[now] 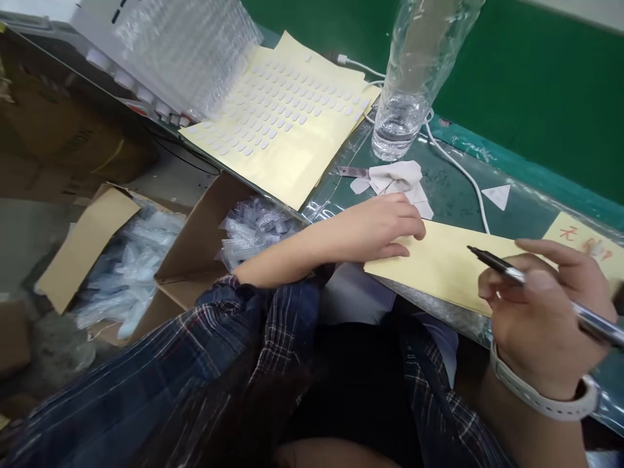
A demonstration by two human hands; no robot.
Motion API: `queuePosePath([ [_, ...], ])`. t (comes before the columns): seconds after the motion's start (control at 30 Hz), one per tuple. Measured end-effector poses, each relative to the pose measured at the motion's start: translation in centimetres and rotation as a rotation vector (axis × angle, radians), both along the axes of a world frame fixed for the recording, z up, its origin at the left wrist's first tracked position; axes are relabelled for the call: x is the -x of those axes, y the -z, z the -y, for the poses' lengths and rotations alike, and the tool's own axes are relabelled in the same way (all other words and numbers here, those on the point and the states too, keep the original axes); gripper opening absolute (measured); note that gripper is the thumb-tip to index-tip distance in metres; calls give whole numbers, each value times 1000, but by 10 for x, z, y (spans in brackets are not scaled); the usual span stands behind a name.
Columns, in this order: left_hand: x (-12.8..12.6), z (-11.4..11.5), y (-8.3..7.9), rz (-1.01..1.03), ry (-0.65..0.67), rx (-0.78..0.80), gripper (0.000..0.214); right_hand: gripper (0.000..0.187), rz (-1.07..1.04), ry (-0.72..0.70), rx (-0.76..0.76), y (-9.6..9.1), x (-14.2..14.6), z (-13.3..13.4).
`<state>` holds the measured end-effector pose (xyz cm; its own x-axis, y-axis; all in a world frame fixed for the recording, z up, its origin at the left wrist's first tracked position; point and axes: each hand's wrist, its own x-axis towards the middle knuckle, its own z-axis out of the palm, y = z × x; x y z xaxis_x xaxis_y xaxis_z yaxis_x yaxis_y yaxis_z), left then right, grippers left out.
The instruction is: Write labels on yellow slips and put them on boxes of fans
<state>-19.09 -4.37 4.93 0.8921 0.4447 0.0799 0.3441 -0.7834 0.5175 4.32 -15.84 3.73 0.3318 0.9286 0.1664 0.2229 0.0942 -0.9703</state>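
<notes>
My left hand rests on the left end of a pale yellow paper strip lying at the table's near edge, fingers curled and pinching its corner. My right hand, with a white wristband, grips a black-tipped pen whose point hovers over the strip's right part. A second yellow slip with red writing lies to the right of it.
A clear plastic water bottle stands at the back. Yellow sheets with several small white stickers lie left of it. White paper scraps and a white cable cross the green table. Cardboard boxes of plastic-bagged parts stand on the floor, left.
</notes>
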Motion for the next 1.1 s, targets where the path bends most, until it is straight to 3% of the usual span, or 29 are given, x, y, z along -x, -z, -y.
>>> queuePosePath([
  [0.1,-6,-10,17,4,25,69,28,17,-132,-56,27,4,21,-11],
  [0.27,-5,-10,24,66,-23,155,53,21,28,-2,86,13,30,-18],
  [0.43,-4,-9,26,42,36,38,59,26,356,-44,192,13,36,-16],
  [0.53,-3,-8,26,14,46,10,60,28,503,10,247,12,32,-11],
  [0.7,-2,-7,23,-2,53,0,58,26,579,-217,197,9,24,-6],
  [0.9,-1,-7,23,-5,57,-9,66,28,643,-173,191,6,19,-4],
  [1.1,-1,-8,24,4,61,-19,69,31,610,18,285,9,20,3],
])
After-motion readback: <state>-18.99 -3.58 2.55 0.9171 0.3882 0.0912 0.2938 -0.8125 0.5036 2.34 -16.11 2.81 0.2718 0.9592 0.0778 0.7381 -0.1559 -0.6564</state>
